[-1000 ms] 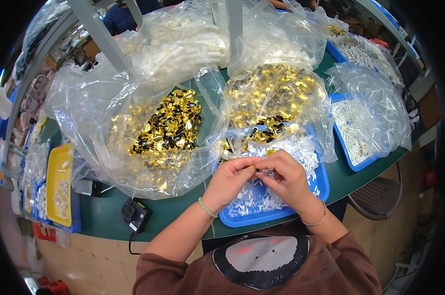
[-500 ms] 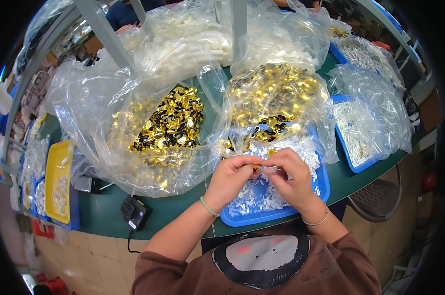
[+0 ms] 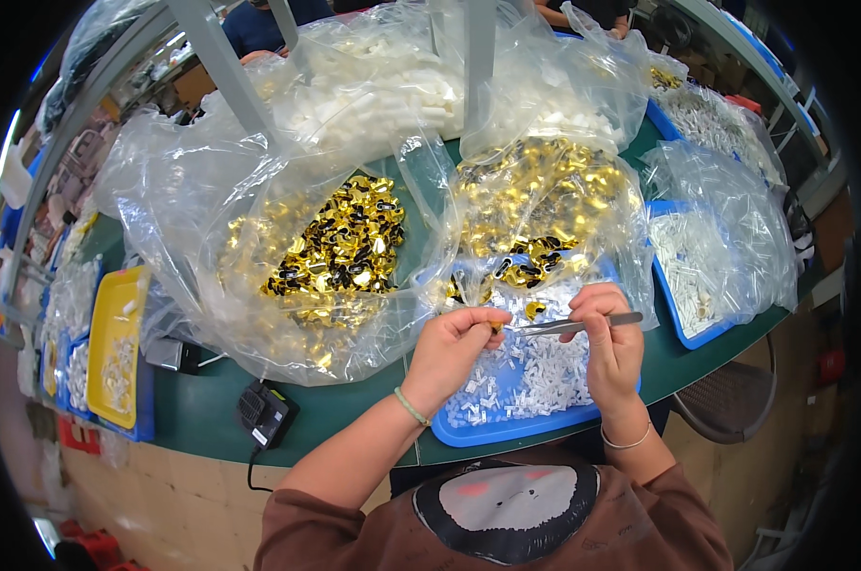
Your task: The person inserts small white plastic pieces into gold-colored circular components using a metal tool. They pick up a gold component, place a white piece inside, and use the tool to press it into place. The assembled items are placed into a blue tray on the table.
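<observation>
My left hand (image 3: 454, 347) pinches a small gold piece (image 3: 495, 325) above a blue tray (image 3: 507, 430) filled with small white plastic parts. My right hand (image 3: 609, 341) grips metal tweezers (image 3: 573, 325), whose tips point left and meet the gold piece at my left fingertips. Both hands hover over the tray at the table's near edge. Just beyond them lies an open clear bag of gold and black pieces (image 3: 340, 249), and a second such bag (image 3: 535, 205) sits to its right.
Clear bags of white parts (image 3: 373, 86) fill the back of the green table (image 3: 212, 409). Another blue tray (image 3: 697, 262) of white parts stands at right, a yellow tray (image 3: 115, 343) at left. A black power adapter (image 3: 266, 415) lies near the front edge.
My hands have drawn slightly apart. The right hand moved right, so the tweezers now show between the hands with their tips at the gold piece.
</observation>
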A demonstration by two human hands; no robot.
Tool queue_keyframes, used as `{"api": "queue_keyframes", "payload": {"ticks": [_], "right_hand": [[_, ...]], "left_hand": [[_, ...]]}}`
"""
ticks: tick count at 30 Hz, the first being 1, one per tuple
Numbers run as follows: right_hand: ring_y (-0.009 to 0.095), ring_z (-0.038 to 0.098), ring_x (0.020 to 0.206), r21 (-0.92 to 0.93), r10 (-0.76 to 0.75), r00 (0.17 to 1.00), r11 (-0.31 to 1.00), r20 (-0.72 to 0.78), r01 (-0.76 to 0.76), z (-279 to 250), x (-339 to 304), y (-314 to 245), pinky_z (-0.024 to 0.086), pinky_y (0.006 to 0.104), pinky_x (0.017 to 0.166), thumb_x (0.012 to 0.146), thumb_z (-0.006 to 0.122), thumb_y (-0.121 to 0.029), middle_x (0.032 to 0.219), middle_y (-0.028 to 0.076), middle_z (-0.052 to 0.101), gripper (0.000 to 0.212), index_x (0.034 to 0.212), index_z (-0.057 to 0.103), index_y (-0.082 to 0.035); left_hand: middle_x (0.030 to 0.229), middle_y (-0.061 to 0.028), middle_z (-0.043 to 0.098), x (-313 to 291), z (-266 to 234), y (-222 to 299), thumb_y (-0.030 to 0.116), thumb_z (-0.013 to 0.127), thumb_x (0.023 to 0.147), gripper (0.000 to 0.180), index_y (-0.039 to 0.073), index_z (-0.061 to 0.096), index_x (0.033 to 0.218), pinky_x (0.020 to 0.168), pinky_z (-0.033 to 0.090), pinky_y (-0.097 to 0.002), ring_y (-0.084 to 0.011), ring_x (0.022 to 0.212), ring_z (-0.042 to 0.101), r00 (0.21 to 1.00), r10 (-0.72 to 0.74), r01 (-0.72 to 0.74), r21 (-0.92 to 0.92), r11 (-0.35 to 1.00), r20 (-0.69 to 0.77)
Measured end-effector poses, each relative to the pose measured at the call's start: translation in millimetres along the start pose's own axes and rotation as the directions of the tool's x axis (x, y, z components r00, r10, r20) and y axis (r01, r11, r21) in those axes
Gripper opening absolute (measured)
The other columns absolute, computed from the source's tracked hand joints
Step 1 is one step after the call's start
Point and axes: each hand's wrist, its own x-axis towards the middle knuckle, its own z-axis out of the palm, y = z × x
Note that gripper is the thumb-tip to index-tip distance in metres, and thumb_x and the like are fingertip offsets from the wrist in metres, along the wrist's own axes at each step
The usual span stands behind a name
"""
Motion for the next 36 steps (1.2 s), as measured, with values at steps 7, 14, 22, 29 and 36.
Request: {"api": "queue_keyframes", "payload": {"ticks": [7,14,22,29,36], "right_hand": [[0.022,0.067,0.082,-0.234,-0.109,0.990,0.964,0.095,0.129,-4,-2,-3,0.054,0.0293,0.075,0.080,0.069,0.008,0.095,0.012,0.068,0.016,0.094,0.066,0.000],[0.023,0.069,0.086,-0.297,-0.154,0.974,0.934,0.166,0.199,11,-3,-3,0.056,0.0297,0.073,0.077,0.072,0.007,0.094,0.013,0.070,0.020,0.095,0.068,-0.001],[0.024,0.069,0.086,-0.320,-0.177,0.954,0.914,0.242,0.251,9,-1,-2,0.056,0.0305,0.071,0.076,0.072,0.008,0.094,0.012,0.069,0.021,0.094,0.067,-0.002],[0.026,0.068,0.085,-0.376,-0.221,0.919,0.862,0.327,0.341,10,1,-3,0.055,0.0321,0.070,0.075,0.072,0.008,0.094,0.012,0.069,0.022,0.093,0.066,-0.002],[0.025,0.068,0.083,-0.359,-0.218,0.940,0.882,0.263,0.305,7,1,-5,0.055,0.0314,0.069,0.074,0.073,0.008,0.093,0.012,0.069,0.024,0.095,0.065,-0.002]], "left_hand": [[0.132,-0.0119,0.057,1,1,0,0.004,0.050,0.099,0.033,-0.005,0.053,0.130,0.102,0.047,-0.0287,-0.0191,0.119,0.057,0.999,0.025,-0.020,-0.204,0.979,0.020],[0.129,-0.0102,0.059,1,3,0,0.004,0.051,0.098,0.034,-0.003,0.054,0.131,0.100,0.048,-0.0274,-0.0156,0.117,0.058,1.000,0.015,-0.010,-0.167,0.986,0.025],[0.125,-0.0086,0.061,0,2,-1,0.004,0.052,0.097,0.035,-0.002,0.054,0.131,0.097,0.049,-0.0259,-0.0128,0.110,0.060,0.999,-0.009,0.016,-0.156,0.988,0.042],[0.120,-0.0086,0.064,1,2,-1,0.004,0.052,0.096,0.035,-0.003,0.055,0.131,0.095,0.050,-0.0241,-0.0118,0.104,0.063,0.998,-0.016,0.024,-0.145,0.989,0.053],[0.113,-0.0074,0.065,1,5,-2,0.002,0.054,0.095,0.033,-0.004,0.058,0.126,0.089,0.050,-0.0218,-0.0093,0.097,0.062,1.000,-0.014,0.012,-0.171,0.985,-0.010]]}}
